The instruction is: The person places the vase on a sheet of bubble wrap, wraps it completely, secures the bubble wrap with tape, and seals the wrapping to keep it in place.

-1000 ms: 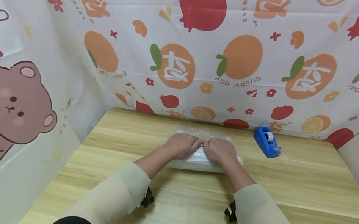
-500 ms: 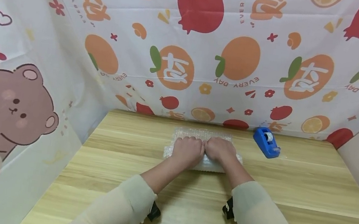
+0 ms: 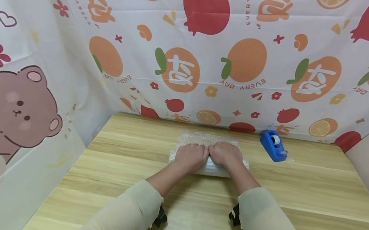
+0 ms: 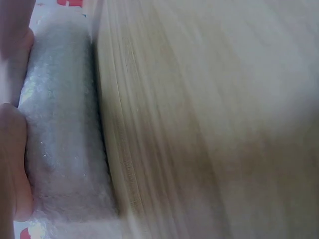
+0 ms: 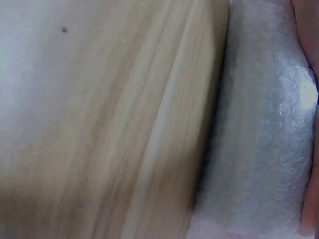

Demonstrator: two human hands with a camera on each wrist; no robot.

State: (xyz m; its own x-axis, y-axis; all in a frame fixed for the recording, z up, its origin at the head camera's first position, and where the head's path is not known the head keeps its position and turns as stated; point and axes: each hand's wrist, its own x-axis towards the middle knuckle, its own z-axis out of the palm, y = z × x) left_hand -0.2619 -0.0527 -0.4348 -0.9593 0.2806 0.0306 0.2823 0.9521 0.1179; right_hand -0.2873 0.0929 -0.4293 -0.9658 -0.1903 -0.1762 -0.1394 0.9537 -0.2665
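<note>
A bundle of clear bubble wrap (image 3: pixel 213 170) lies on the table in the head view, its flat far part stretching out behind my hands. With curled fingers my left hand (image 3: pixel 191 157) grips the wrap left of the middle. Beside it, thumb side close to the left, my right hand (image 3: pixel 224 154) grips the same bundle. The folded near side of the bubble wrap (image 4: pixel 65 124) looks thick and rounded in the left wrist view. Round bubbles show on the bubble wrap (image 5: pixel 264 124) in the right wrist view. Whatever is inside the wrap is hidden.
A blue tape dispenser (image 3: pixel 273 146) with a roll of tape stands at the back right of the wooden table (image 3: pixel 198 219). Behind the table hangs a fruit-print cloth (image 3: pixel 208 71), and a bear-print cloth (image 3: pixel 20 107) is on the left.
My left hand has turned and shifted slightly right, its knuckles now facing up, and more of the wrap's left end shows. The right hand has hardly moved.
</note>
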